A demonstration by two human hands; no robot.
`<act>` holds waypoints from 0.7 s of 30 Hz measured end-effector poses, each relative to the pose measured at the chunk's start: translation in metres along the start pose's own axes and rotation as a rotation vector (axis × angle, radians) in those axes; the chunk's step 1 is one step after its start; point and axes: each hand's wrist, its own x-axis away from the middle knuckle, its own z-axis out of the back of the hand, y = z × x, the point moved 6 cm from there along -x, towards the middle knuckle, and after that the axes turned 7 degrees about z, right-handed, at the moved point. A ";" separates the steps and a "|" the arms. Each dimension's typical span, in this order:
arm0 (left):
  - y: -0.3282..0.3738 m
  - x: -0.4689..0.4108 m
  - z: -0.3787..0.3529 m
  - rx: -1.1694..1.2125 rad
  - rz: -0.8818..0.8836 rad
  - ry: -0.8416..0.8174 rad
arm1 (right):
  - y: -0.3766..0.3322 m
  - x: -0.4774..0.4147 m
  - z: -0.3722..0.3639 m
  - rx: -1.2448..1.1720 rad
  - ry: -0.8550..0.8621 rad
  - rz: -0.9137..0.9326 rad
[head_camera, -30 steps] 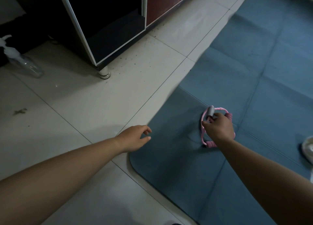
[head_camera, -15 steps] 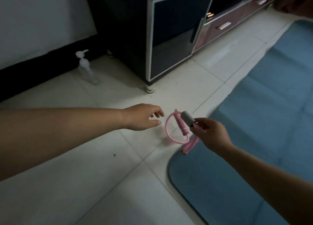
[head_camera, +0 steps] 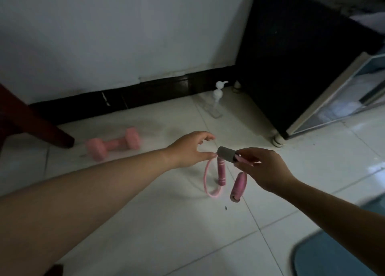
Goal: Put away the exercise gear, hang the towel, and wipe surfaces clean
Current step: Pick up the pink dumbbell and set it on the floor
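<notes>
Rope (head_camera: 208, 179) lifted off mat (head_camera: 325, 259), right hand (head_camera: 265, 170) pinching it, left hand (head_camera: 188, 149) relaxed alongside, two handles (head_camera: 238, 187) dangling, one dumbbell (head_camera: 113, 143).

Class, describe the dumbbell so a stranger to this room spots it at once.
Find the dark skirting under the white wall. On the tiles below, beside a dark furniture leg, lies the dumbbell. Pink and chunky-ended, unlike the clear pump bottle.

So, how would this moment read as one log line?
right hand: holds rope | left hand: open, beside rope | dumbbell: on floor
</notes>
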 end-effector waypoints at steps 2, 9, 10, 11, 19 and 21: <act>-0.016 0.001 0.017 0.027 0.017 0.012 | -0.024 -0.018 -0.014 -0.001 -0.041 0.048; -0.058 0.003 0.058 0.014 -0.010 -0.013 | -0.090 -0.059 -0.051 0.008 -0.080 0.264; -0.065 0.005 0.061 0.013 0.012 -0.031 | -0.091 -0.062 -0.057 0.008 -0.084 0.264; -0.072 0.007 0.063 0.012 0.028 -0.048 | -0.090 -0.064 -0.062 0.009 -0.085 0.258; -0.116 0.016 0.103 -0.020 0.128 0.184 | -0.063 -0.069 -0.092 -0.055 -0.106 0.095; -0.124 0.019 0.113 -0.031 0.159 0.239 | -0.061 -0.072 -0.094 -0.073 -0.099 0.084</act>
